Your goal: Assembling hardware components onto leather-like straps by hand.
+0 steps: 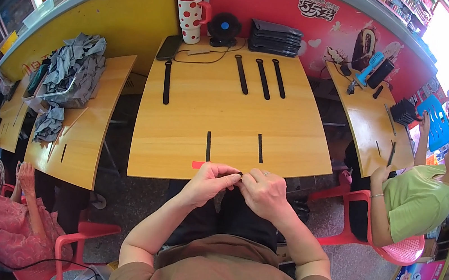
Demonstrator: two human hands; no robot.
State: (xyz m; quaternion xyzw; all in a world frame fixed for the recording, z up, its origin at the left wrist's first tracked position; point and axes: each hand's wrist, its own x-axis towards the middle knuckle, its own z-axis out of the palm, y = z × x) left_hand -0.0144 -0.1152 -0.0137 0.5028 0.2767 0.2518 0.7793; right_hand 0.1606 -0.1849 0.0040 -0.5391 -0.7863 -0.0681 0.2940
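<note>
The left hand [211, 182] and right hand [264, 194] meet at the near edge of the table [192, 124], each grip pinched on a small black piece [240, 174] mostly hidden by fingertips. Just beyond lie two short black strips [208, 146], with a red piece [197, 165] beside the left one; four black straps [263, 80] lie farther back.

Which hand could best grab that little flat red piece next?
Probably the left hand: it's close beside the small flat red piece on the light-brown wooden table; the right hand is farther off. Both hands seem to pinch a small black piece, though.
</note>
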